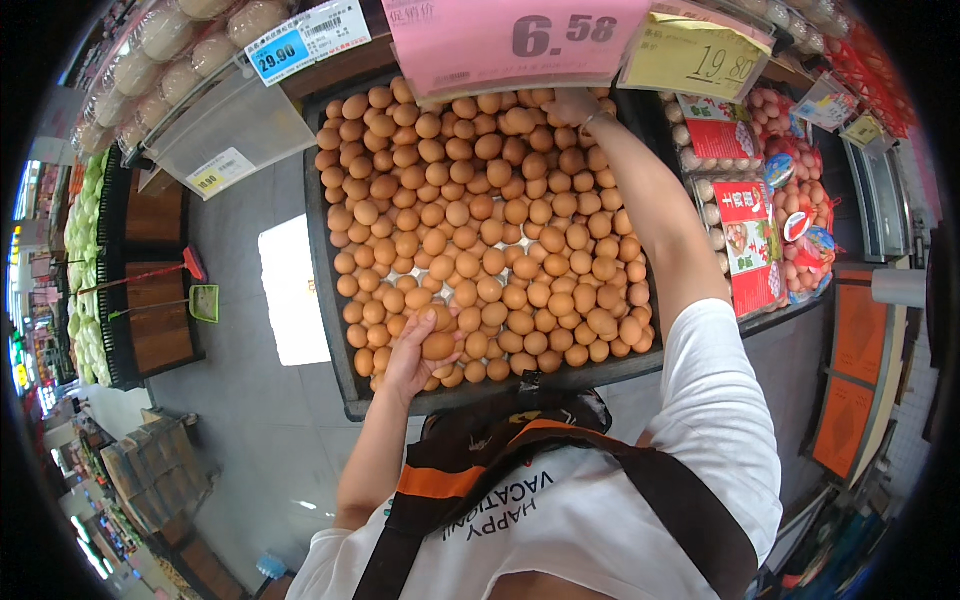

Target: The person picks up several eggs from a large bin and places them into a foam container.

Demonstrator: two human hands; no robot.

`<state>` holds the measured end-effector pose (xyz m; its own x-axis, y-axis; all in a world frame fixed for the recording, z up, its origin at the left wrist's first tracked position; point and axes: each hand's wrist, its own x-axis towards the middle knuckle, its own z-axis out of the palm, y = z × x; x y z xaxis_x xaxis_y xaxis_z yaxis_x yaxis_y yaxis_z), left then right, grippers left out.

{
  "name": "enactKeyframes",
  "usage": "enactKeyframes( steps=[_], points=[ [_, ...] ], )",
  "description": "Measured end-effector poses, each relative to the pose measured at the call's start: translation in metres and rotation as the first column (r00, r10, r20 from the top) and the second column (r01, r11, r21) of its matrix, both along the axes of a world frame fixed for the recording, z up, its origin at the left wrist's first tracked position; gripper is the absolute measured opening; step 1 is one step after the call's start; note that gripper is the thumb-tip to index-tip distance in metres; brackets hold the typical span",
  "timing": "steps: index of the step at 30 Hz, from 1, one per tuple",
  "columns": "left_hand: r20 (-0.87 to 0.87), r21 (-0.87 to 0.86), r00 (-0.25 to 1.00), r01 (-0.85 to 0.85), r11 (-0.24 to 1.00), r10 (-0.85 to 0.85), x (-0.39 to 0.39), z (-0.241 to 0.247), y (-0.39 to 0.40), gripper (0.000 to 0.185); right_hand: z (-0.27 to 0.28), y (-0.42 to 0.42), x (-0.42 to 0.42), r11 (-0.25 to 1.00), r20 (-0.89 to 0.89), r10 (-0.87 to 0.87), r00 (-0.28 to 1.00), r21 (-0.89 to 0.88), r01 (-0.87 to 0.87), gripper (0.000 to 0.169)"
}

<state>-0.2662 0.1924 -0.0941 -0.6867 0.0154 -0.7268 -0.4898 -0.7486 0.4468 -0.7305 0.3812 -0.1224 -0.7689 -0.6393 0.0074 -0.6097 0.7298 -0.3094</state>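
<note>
A large dark-rimmed bin full of loose brown eggs lies before me, with bits of pale egg tray showing between them. Near the bin's front left part, my left hand holds brown eggs, at least two, in its fingers. My right hand reaches to the far side of the bin, close over the eggs there and just below the pink price sign. Its fingertips are partly hidden and blurred, so whether it grips an egg cannot be told.
A pink price sign and a yellow one overhang the far edge. Boxed eggs with red labels and netted eggs stand right. A clear plastic holder juts out at left. A bag hangs at my front.
</note>
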Motion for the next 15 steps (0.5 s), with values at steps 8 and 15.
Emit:
enactKeyframes(
  steps=[8, 15],
  points=[
    [-0.014, -0.019, 1.000, -0.022, 1.000, 0.022, 0.001, -0.002, -0.007, 0.043, 0.015, -0.016, 0.003, 0.998, 0.243, -0.063, 0.968, -0.016, 0.069, 0.072],
    [0.036, -0.108, 0.999, -0.004, 0.994, 0.008, -0.043, 0.002, -0.016, 0.052, -0.006, 0.006, -0.010, 0.993, 0.151, -0.075, 0.986, -0.081, 0.088, 0.080]
  ],
)
